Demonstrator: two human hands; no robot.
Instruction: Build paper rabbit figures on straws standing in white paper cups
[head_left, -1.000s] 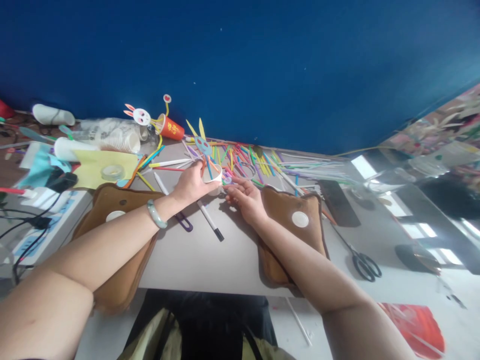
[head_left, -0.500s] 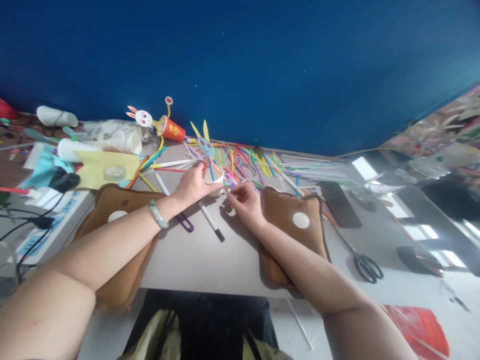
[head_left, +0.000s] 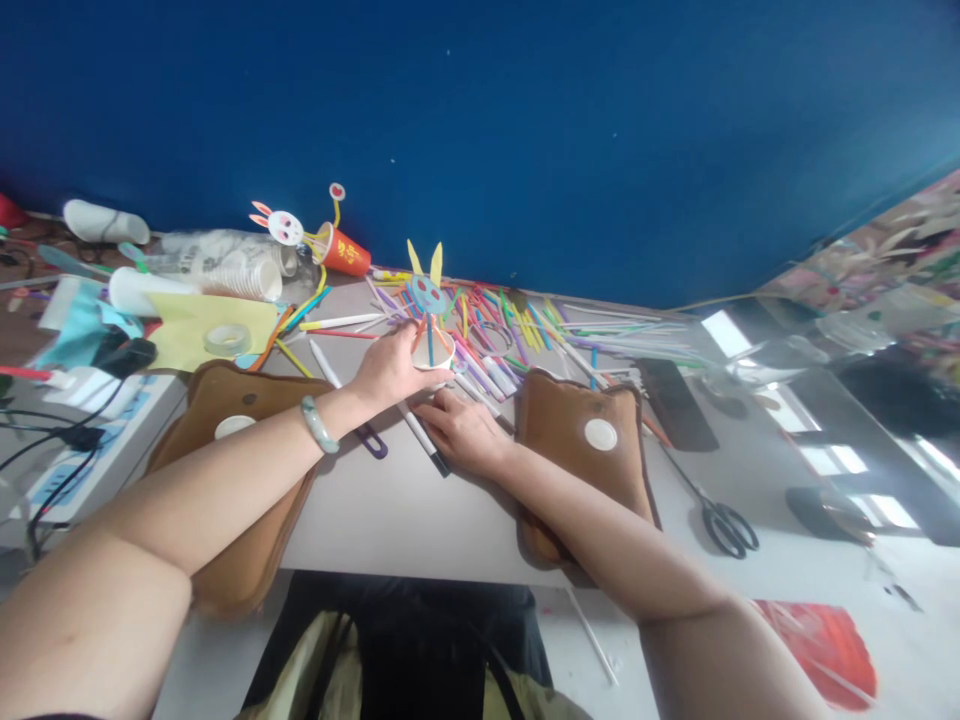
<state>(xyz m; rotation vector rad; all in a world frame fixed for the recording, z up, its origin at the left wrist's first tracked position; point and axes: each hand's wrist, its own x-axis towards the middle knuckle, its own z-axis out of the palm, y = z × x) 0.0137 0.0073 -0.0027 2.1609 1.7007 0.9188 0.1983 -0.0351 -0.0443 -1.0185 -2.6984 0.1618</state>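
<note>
My left hand [head_left: 388, 368] is wrapped around a small white paper cup [head_left: 442, 355]. A blue rabbit face [head_left: 425, 293] with yellow ears and red eyes rises above the cup's mouth on a blue straw. Just below the cup, my right hand [head_left: 471, 436] is low over the table, fingers stretched out toward the left and a little apart. Its fingertips are close beside a white marker with a black end [head_left: 417, 430]; whether they touch it I cannot tell. A purple looped tool end [head_left: 372, 440] lies left of the marker.
Colourful straws [head_left: 517, 325] spread behind the cup. Brown cushioned pads [head_left: 589, 470] lie on both sides. Scissors [head_left: 727, 525] and a dark phone [head_left: 677, 405] are at right. An orange cup [head_left: 349, 253] with a white rabbit, a tape roll [head_left: 227, 341] and a power strip [head_left: 97, 450] are leftward.
My right hand has moved down and left from beside the cup toward the marker, its fingers spreading from a pinch. The rabbit face has turned more toward me and tilts less.
</note>
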